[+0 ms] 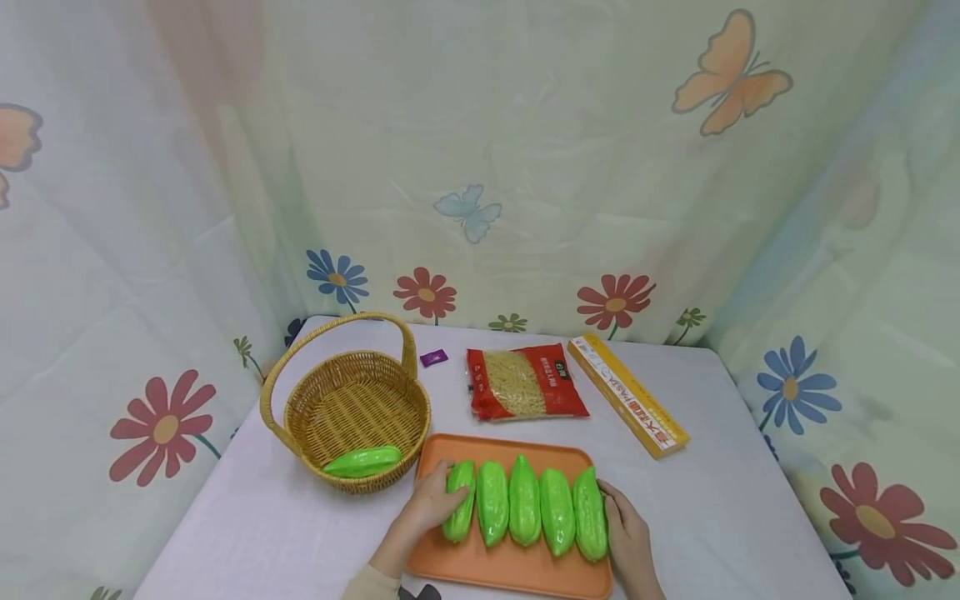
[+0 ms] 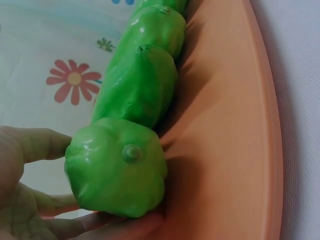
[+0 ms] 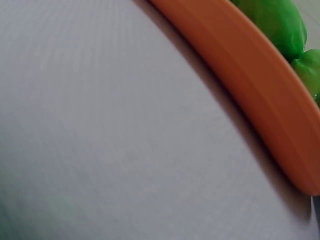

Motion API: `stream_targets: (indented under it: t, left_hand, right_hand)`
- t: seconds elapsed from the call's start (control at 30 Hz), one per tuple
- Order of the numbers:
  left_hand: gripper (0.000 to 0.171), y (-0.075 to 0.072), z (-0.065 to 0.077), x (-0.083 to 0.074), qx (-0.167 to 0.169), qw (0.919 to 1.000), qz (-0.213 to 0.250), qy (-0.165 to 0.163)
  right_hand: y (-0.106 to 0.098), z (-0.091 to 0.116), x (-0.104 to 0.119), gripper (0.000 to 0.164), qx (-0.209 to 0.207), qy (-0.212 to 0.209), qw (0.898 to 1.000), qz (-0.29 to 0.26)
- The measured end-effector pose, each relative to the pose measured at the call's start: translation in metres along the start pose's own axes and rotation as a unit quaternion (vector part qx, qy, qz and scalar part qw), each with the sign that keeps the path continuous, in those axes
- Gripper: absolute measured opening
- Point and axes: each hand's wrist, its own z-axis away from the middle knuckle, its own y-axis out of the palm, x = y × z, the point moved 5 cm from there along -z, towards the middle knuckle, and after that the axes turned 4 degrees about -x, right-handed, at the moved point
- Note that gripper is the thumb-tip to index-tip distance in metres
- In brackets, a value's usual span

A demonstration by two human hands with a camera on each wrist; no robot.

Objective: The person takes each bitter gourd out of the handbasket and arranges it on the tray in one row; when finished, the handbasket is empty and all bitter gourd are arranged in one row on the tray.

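Several glossy green ridged gourds (image 1: 524,504) lie side by side in a row on an orange tray (image 1: 495,571). My left hand (image 1: 432,500) grips the leftmost gourd (image 2: 117,167), thumb on one side and fingers on the other, as the left wrist view shows. On the far end of the row, my right hand (image 1: 628,533) rests its fingers along the outer side of the rightmost gourd (image 1: 590,517), over the tray's right edge. That hand does not appear in the right wrist view, which shows the tray's side (image 3: 250,80) and parts of two gourds.
Left of the tray stands a wicker basket (image 1: 352,392) with a tall handle and one green gourd (image 1: 363,462) inside. Behind the tray lie a small purple packet (image 1: 433,357), a red bag of pasta (image 1: 517,382) and a long yellow box (image 1: 628,396). Patterned curtains surround the white table.
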Motion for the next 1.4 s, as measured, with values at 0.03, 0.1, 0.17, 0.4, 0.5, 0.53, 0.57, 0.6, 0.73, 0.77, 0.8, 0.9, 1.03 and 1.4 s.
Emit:
stream_targets:
  t: [0.03, 0.1, 0.17, 0.4, 0.5, 0.53, 0.57, 0.6, 0.73, 0.77, 0.8, 0.9, 1.03, 1.4]
  left_hand:
    - [0.055, 0.0, 0.0, 0.0, -0.002, 1.0, 0.0, -0.001]
    - [0.054, -0.001, 0.0, -0.001, -0.006, 1.0, 0.0, -0.003]
    - [0.054, -0.001, 0.0, -0.002, -0.009, 1.0, 0.003, -0.003]
    - [0.054, 0.0, 0.001, -0.005, -0.02, 0.9998, -0.006, 0.0]
    - [0.054, -0.002, 0.002, -0.007, -0.019, 0.9998, -0.008, -0.001]
    - [0.054, -0.002, 0.002, -0.007, -0.019, 0.9998, -0.011, 0.0]
    - [0.053, -0.003, 0.002, -0.007, -0.017, 0.9998, -0.011, 0.001]
    - [0.053, -0.004, 0.003, -0.007, -0.016, 0.9998, -0.013, 0.003]
    - [0.054, -0.006, 0.003, -0.007, -0.008, 0.9999, -0.012, 0.009]
    - [0.054, -0.007, 0.004, -0.008, -0.005, 0.9999, -0.01, 0.009]
    - [0.054, -0.007, 0.004, -0.008, -0.003, 0.9999, -0.009, 0.009]
    - [0.056, -0.01, 0.006, -0.01, 0.003, 0.9999, -0.007, 0.008]
    - [0.056, -0.015, 0.008, -0.014, 0.008, 0.9999, -0.003, 0.009]
    - [0.042, -0.043, 0.014, -0.024, 0.016, 0.9997, 0.004, 0.019]
  right_hand:
    - [0.0, 0.0, 0.0, 0.046, 0.001, 0.001, 1.0, 0.0]
    - [0.0, -0.001, 0.0, 0.047, 0.004, 0.007, 1.0, 0.0]
    - [0.001, -0.001, 0.0, 0.048, 0.008, 0.014, 1.0, 0.0]
    - [0.001, -0.001, 0.0, 0.05, 0.018, 0.025, 1.0, 0.003]
    - [0.002, -0.001, -0.001, 0.049, 0.019, 0.025, 1.0, -0.002]
    - [0.001, -0.001, -0.001, 0.049, 0.018, 0.023, 1.0, -0.004]
    - [0.001, -0.001, -0.001, 0.049, 0.018, 0.022, 1.0, -0.004]
    - [0.001, -0.001, -0.001, 0.049, 0.018, 0.022, 1.0, -0.005]
    - [0.001, -0.001, -0.001, 0.049, 0.016, 0.018, 1.0, -0.005]
    - [0.001, -0.001, -0.001, 0.049, 0.017, 0.02, 1.0, -0.005]
    - [0.001, -0.001, -0.001, 0.049, 0.018, 0.021, 1.0, -0.006]
    - [0.001, 0.0, -0.001, 0.049, 0.02, 0.025, 0.999, -0.006]
    - [0.001, 0.0, -0.002, 0.051, 0.026, 0.037, 0.999, -0.008]
    - [0.003, -0.002, -0.004, 0.053, 0.033, 0.048, 0.998, -0.006]
